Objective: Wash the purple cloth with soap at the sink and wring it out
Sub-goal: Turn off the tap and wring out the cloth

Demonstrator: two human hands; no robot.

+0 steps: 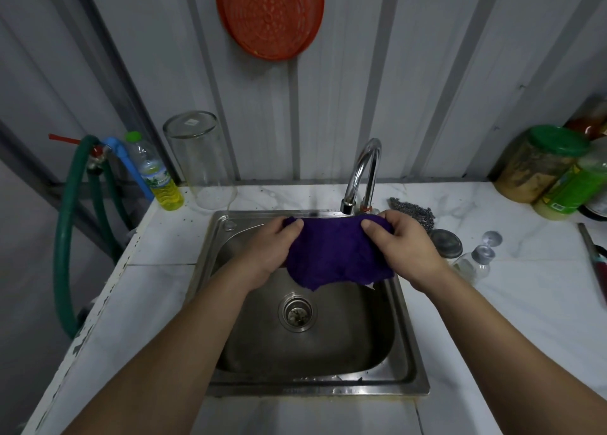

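The purple terry cloth (338, 254) is hanging spread over the square stainless-steel sink (407, 362), just in front of the spout of the curved chrome tap (363, 172), clear of the basin floor. The left hand (266, 254) is gripping its left edge, thumb on the near face and fingers behind. The right hand (404, 247) is pinching its right upper corner in the same way. Both hands are closed on the fabric and are holding it taut between them.

No water is running from the tap. No suds are showing on the cloth or in the basin. Whether the fabric is wet cannot be told. The round steel drain strainer (297, 313) is lying open below the cloth.

On the white marbled table (157, 303), the clear plastic bottle of yellow liquid with a green cap (157, 175) is standing at the far left corner, well apart from the hands; it is probably the soap. A grey steel-wool scourer (415, 213) is lying just beside the tap on the right.

Judgement: the task is appearing to be at an early stage. Wetting, soaping, rubbing, rinsing and wringing all seem to be outstanding, as nothing visible indicates any of them done.
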